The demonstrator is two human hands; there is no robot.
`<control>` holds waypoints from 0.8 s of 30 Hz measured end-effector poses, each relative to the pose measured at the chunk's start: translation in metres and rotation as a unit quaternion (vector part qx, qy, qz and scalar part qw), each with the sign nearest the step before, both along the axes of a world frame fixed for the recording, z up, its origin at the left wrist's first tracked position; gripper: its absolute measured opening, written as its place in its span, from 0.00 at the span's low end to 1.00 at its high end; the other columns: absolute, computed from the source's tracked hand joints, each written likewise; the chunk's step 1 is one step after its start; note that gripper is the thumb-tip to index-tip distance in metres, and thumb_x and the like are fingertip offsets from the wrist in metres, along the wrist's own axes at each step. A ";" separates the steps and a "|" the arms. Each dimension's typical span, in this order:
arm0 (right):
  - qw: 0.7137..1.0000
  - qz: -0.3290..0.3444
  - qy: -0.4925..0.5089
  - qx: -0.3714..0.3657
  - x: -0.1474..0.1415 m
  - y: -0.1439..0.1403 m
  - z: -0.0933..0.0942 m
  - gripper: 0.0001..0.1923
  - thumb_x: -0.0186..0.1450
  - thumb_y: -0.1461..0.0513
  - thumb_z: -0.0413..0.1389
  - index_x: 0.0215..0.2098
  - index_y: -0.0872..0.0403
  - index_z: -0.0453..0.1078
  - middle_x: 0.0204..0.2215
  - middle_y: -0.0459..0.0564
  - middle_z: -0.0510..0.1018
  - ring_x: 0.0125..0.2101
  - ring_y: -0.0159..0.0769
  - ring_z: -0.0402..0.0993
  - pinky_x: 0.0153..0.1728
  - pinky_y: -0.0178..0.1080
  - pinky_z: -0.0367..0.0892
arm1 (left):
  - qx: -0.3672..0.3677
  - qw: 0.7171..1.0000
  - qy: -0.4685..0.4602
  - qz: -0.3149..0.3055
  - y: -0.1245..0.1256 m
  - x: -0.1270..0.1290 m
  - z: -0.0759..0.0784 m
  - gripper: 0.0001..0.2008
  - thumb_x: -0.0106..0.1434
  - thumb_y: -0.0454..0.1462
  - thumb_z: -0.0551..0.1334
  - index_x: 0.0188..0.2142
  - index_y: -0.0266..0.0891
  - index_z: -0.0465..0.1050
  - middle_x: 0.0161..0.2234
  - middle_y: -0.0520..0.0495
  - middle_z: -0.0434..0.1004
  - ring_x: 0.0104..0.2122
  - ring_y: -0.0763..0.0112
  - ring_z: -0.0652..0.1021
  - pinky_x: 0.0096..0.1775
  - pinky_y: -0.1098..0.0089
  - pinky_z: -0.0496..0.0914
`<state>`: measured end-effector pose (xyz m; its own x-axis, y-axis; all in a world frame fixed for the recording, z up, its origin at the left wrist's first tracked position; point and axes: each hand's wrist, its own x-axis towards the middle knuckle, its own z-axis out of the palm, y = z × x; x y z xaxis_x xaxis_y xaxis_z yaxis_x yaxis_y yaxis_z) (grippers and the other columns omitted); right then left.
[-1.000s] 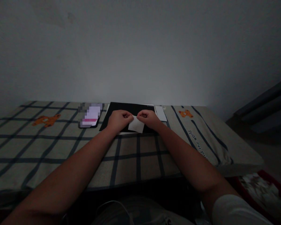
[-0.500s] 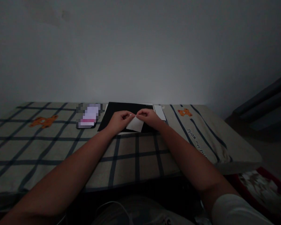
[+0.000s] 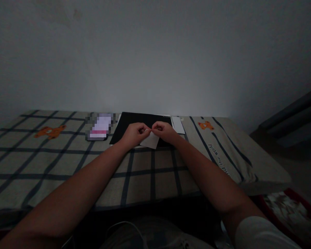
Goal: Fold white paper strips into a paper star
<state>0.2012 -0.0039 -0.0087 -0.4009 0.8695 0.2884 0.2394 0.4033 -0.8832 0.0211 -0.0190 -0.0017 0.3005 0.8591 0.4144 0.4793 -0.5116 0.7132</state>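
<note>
A small sheet of white paper [image 3: 150, 141] is pinched between my two hands, its lower corner hanging toward me. My left hand [image 3: 136, 134] is closed on its upper left edge, thumb and forefinger together. Close beside it, my right hand [image 3: 164, 131] grips the top edge, and the fingertips of both hands nearly meet. Beneath the hands lies a flat black folder or board [image 3: 126, 121] with white sheets showing at its edges. The part of the paper inside the fingers is hidden.
Left of the black board lies a phone [image 3: 101, 126], its lit screen blurred out. A white card [image 3: 178, 125] lies at the board's right. A checked cloth [image 3: 145, 186] with orange bear prints covers the table, which meets a grey wall [image 3: 155, 62]. A red container [image 3: 291, 207] stands low at right.
Both hands still pinch the paper at nearly the same spot. The paper's lower corner sits slightly lower, and the view has shifted a little.
</note>
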 end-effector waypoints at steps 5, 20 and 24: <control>0.998 -0.032 -0.043 0.013 -0.002 0.000 0.001 0.06 0.54 0.61 0.52 0.27 0.57 0.66 0.21 0.42 0.66 0.23 0.27 0.60 0.25 0.32 0.55 | 0.008 1.000 0.013 -0.001 0.001 0.000 -0.001 0.11 0.56 0.43 0.61 0.27 0.36 0.74 0.22 0.52 0.71 0.21 0.76 0.67 0.24 0.75 0.59; 0.996 0.002 0.057 -0.072 0.004 0.013 -0.007 0.10 0.56 0.58 0.55 0.32 0.57 0.68 0.26 0.44 0.71 0.27 0.29 0.66 0.30 0.33 0.63 | -0.026 0.997 -0.048 0.062 0.010 -0.006 -0.010 0.15 0.56 0.46 0.61 0.32 0.36 0.75 0.24 0.50 0.72 0.25 0.72 0.69 0.26 0.73 0.62; 0.994 -0.012 0.068 -0.080 0.006 0.019 -0.014 0.10 0.56 0.59 0.56 0.33 0.57 0.69 0.26 0.45 0.72 0.26 0.28 0.67 0.29 0.33 0.63 | -0.064 0.995 -0.063 0.050 0.017 -0.008 -0.015 0.15 0.54 0.46 0.62 0.32 0.36 0.74 0.25 0.50 0.72 0.25 0.73 0.70 0.27 0.74 0.63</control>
<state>0.2068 0.0152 -0.0232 -0.3465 0.9175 0.1954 0.1221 0.2507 -0.9603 0.0127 -0.0018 -0.0168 0.1629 0.9301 0.3292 0.4268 -0.3672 0.8264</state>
